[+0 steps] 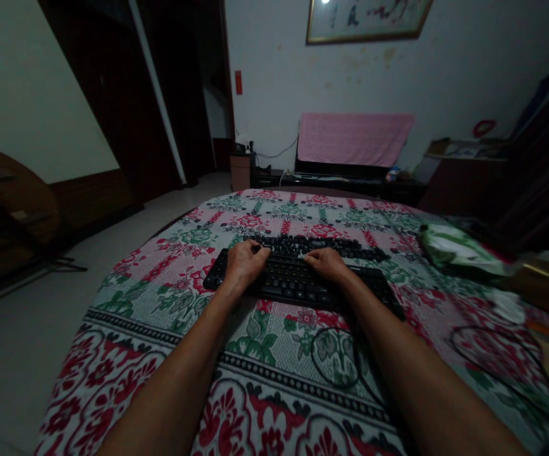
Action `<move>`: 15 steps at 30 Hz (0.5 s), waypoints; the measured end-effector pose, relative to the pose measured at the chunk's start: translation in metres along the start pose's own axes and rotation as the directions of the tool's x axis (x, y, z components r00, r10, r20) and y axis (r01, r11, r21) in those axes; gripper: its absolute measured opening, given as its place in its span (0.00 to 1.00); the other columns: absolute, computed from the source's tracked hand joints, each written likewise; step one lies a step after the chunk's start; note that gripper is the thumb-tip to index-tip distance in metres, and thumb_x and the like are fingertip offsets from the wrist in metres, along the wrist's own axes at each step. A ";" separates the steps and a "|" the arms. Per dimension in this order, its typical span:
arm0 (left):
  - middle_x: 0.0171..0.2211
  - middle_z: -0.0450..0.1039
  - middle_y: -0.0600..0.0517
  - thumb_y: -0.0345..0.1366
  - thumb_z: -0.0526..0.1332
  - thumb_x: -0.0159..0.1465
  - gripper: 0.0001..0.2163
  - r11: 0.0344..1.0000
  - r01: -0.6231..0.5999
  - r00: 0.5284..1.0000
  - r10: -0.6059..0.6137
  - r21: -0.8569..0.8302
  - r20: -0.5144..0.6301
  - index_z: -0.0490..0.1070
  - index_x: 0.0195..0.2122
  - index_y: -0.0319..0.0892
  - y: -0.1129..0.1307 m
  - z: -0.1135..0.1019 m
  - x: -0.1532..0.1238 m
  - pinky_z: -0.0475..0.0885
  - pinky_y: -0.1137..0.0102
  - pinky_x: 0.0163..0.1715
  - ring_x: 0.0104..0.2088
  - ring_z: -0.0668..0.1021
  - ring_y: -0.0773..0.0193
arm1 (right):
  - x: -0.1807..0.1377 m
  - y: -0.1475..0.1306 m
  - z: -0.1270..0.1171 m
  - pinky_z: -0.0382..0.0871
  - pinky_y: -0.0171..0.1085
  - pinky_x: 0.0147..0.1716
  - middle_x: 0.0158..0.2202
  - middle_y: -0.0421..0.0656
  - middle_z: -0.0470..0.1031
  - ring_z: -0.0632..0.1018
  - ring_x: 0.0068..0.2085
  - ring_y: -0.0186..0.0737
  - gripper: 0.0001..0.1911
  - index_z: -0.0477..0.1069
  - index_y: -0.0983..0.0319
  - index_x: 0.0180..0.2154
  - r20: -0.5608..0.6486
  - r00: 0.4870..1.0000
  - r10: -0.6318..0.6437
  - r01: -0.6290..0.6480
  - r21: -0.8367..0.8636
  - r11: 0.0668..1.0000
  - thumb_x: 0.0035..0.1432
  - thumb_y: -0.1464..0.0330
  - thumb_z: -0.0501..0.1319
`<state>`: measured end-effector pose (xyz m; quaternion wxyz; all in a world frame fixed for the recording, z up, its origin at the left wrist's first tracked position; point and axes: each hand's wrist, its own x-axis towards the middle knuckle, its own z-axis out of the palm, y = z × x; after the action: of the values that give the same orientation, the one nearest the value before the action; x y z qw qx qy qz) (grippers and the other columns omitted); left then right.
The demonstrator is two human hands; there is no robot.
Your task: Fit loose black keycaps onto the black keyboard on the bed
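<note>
A black keyboard [293, 292] lies flat on the flowered tablecloth, with its front rows of keys in place and its middle rows looking bare of caps. Many loose black keycaps [319, 242] are spread along its far edge. Over the left part of the keyboard is my left hand [244, 263], thumb and fingers closed together near a small dark piece I cannot make out clearly. My right hand [326, 261] is closed in a pinch at the keyboard's upper middle, beside the loose keycaps. Whatever sits between its fingertips is too small to name.
A black cable [357, 361] loops on the tablecloth [160, 329] under my right forearm. To the right lie a green and white packet [459, 250], a gold box [547, 285], crumpled white tissue [509, 306] and a brush-like tool [547, 354]. A pink cloth [354, 139] hangs beyond the table.
</note>
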<state>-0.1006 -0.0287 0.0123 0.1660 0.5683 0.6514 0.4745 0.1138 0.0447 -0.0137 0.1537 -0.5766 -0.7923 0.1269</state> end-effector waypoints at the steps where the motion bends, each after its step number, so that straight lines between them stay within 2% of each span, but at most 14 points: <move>1: 0.18 0.72 0.51 0.42 0.59 0.52 0.10 1.000 -0.005 1.000 0.005 0.006 0.002 0.73 0.26 0.41 -0.001 0.000 0.000 0.66 0.73 0.23 0.22 0.75 0.63 | 0.001 -0.002 0.001 0.64 0.30 0.33 0.35 0.41 0.79 0.77 0.38 0.38 0.15 0.77 0.60 0.36 -0.003 1.000 0.002 -0.002 -0.010 1.000 0.57 0.63 0.53; 5: 0.18 0.72 0.50 0.42 0.59 0.53 0.10 0.997 0.005 0.999 -0.009 0.083 0.040 0.73 0.27 0.41 0.001 0.001 -0.001 0.66 0.72 0.24 0.22 0.75 0.62 | 0.004 -0.009 0.005 0.64 0.31 0.36 0.39 0.42 0.78 0.77 0.41 0.39 0.15 0.77 0.59 0.37 -0.024 0.999 0.021 -0.022 -0.038 0.999 0.57 0.62 0.53; 9: 0.21 0.75 0.50 0.41 0.58 0.53 0.12 0.973 0.024 0.993 -0.050 0.230 0.107 0.75 0.32 0.40 0.012 -0.004 -0.004 0.67 0.72 0.27 0.26 0.77 0.62 | -0.004 -0.013 0.003 0.64 0.32 0.42 0.42 0.42 0.77 0.76 0.44 0.40 0.15 0.76 0.59 0.40 -0.111 0.993 -0.040 0.036 -0.042 0.998 0.57 0.64 0.53; 15: 0.23 0.76 0.48 0.41 0.56 0.55 0.14 0.928 -0.041 0.979 -0.035 0.370 0.199 0.75 0.36 0.39 0.024 -0.007 -0.011 0.68 0.71 0.31 0.30 0.78 0.60 | -0.029 -0.011 -0.006 0.64 0.35 0.44 0.43 0.46 0.76 0.75 0.44 0.42 0.16 0.75 0.62 0.41 -0.199 0.977 -0.079 0.074 -0.032 0.997 0.57 0.65 0.53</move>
<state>-0.0884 -0.0436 0.0314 0.1198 0.6356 0.7083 0.2828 0.1149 0.0139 -0.0064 0.2303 -0.5576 -0.7958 0.0525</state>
